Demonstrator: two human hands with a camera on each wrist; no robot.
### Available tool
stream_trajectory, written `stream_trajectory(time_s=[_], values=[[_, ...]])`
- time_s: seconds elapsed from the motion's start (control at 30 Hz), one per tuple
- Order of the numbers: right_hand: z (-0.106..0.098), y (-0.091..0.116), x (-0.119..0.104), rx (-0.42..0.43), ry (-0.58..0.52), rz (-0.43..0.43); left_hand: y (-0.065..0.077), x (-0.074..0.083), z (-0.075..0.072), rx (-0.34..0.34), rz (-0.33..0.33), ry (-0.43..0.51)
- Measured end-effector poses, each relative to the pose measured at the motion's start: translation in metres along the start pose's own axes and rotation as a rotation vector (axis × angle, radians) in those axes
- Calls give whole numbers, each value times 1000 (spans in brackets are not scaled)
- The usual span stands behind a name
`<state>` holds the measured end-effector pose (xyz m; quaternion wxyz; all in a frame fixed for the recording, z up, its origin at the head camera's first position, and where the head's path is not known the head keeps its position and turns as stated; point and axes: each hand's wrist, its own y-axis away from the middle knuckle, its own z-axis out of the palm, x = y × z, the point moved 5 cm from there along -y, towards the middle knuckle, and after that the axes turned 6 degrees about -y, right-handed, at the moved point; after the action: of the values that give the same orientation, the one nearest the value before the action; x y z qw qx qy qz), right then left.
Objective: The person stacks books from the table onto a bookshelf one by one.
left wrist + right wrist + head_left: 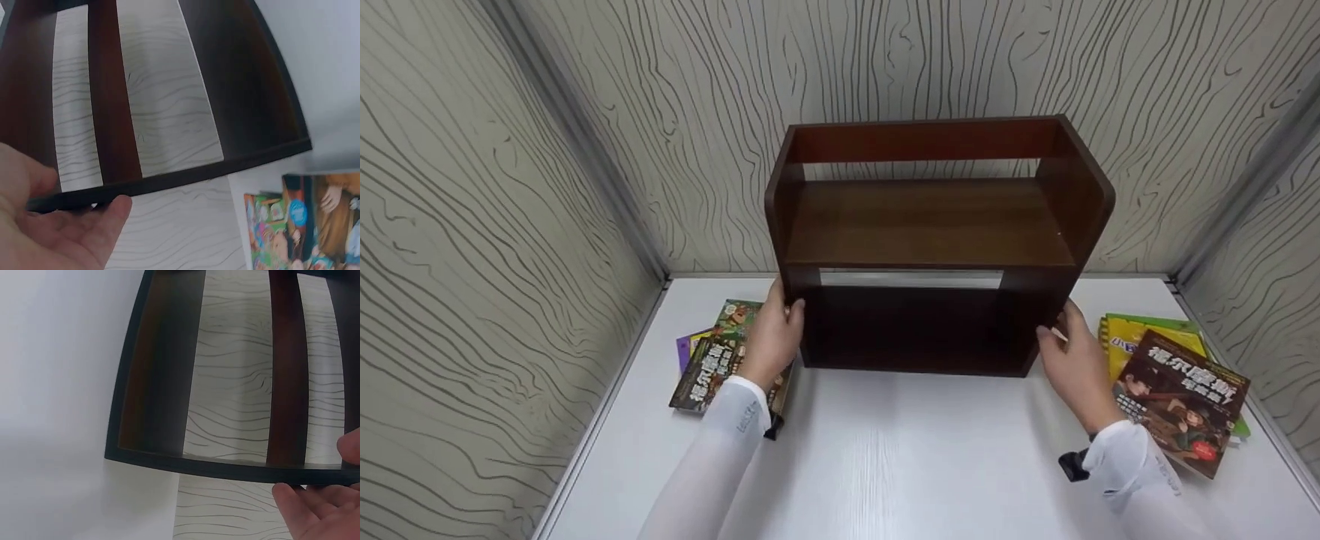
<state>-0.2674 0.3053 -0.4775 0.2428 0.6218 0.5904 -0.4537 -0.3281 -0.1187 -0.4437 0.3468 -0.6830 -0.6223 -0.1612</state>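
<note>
A dark brown two-tier wooden bookshelf stands upright in the middle, towards the back wall. My left hand grips its left side panel. In the left wrist view the thumb lies on the inner side and the fingers on the outer side of the panel edge. My right hand holds the opposite side panel in the same way, thumb inside and fingers outside its edge. The shelf's tiers hold nothing. Whether its base touches the table cannot be told.
Several overlapping books lie on the white table at the left, partly hidden by my left arm. Another pile of books lies at the right beside my right wrist. Wood-patterned panels wall in the back and both sides.
</note>
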Motion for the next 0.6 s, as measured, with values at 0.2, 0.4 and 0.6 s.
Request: stream_trajectory(time_s=[0.2,0.4,0.6], values=[[-2,18,0,-34,9,-75,29,-8,8,-3,27,50],[-6,38,2,-75,109,-156,63,-4,22,-75,163,-154],[-5,56,17,-106,279,-300,96,11,54,-146,422,-509]])
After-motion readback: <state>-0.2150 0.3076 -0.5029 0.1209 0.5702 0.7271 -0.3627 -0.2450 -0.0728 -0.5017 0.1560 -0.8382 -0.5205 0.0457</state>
